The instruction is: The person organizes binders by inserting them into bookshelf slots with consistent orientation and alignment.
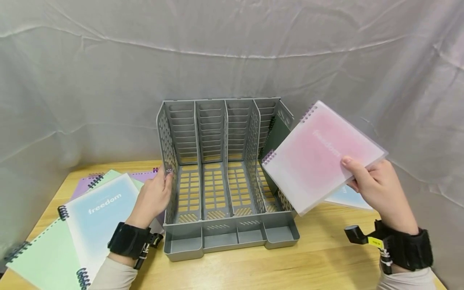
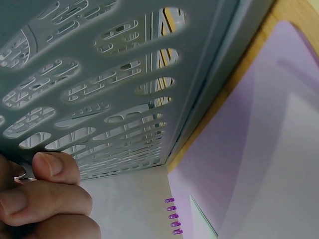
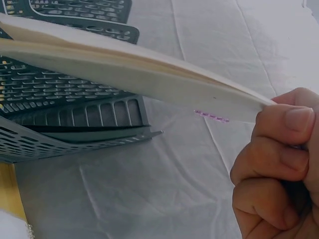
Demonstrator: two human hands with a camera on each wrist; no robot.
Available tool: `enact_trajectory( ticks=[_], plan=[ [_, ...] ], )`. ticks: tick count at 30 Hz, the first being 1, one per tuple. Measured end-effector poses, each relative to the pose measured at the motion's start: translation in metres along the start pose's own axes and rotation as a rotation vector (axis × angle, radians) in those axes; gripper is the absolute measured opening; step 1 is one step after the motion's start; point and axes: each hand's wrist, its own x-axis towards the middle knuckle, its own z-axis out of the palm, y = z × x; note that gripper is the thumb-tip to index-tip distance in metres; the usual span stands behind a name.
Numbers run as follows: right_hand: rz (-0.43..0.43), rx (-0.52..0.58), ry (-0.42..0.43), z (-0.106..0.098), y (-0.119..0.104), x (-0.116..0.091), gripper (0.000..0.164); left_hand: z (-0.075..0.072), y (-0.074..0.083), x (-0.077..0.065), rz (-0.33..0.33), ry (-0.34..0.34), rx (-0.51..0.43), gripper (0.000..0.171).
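A pink spiral notebook (image 1: 319,149) with a "freedom" cover is pinched at its right edge by my right hand (image 1: 377,185). It is held up, tilted, in front of the right side of a grey desk file organizer (image 1: 232,227). In the right wrist view the notebook's page edges (image 3: 149,79) fan slightly from the fingers. My left hand (image 1: 154,197) grips the organizer's left side wall, its fingers (image 2: 55,199) curled at the perforated panel's edge. A dark green notebook (image 1: 277,137) stands in the organizer's rightmost slot, partly hidden by the pink one.
Left of the organizer lie overlapping notebooks: a blue one (image 1: 105,213), a green one (image 1: 47,253) and purple ones (image 1: 81,187) behind. Another blue notebook (image 1: 348,197) lies at right, mostly covered. Grey cloth (image 1: 217,60) hangs behind the wooden table (image 1: 275,266).
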Motion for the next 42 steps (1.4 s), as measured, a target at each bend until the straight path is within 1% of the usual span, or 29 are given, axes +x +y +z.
enact_trajectory(
  ticks=[5, 7, 11, 15, 21, 25, 28, 34, 36, 42],
  plan=[
    [-0.085, -0.052, 0.030, 0.009, -0.005, 0.001, 0.038, 0.001, -0.001, 0.000, 0.005, -0.001, -0.007, 0.044],
    [-0.108, -0.074, 0.043, 0.012, -0.007, 0.001, 0.043, 0.001, -0.002, 0.000, 0.011, 0.002, -0.010, 0.044],
    [-0.139, -0.108, 0.055, 0.018, -0.010, 0.003, 0.045, 0.001, -0.002, 0.000, 0.022, 0.013, -0.009, 0.043],
    [-0.164, -0.141, 0.058, 0.025, -0.013, 0.006, 0.041, 0.001, -0.002, 0.000, 0.025, 0.015, -0.009, 0.042],
    [-0.199, -0.190, 0.046, 0.032, -0.019, 0.008, 0.033, 0.000, -0.001, -0.001, 0.009, 0.003, -0.008, 0.044],
    [-0.210, -0.221, 0.047, 0.036, -0.021, 0.009, 0.035, 0.001, 0.000, -0.001, -0.004, -0.006, -0.013, 0.047],
    [-0.210, -0.243, 0.055, 0.039, -0.022, 0.010, 0.040, 0.001, 0.000, -0.001, -0.015, -0.010, -0.016, 0.047],
    [-0.210, -0.275, 0.054, 0.045, -0.022, 0.011, 0.036, 0.001, 0.000, -0.001, -0.019, -0.012, -0.011, 0.046],
    [-0.208, -0.287, 0.051, 0.047, -0.022, 0.012, 0.038, 0.000, 0.000, -0.001, -0.017, -0.010, -0.011, 0.045],
    [-0.191, -0.326, 0.032, 0.054, -0.022, 0.013, 0.051, 0.000, 0.001, -0.001, -0.015, -0.009, -0.015, 0.045]
  ],
)
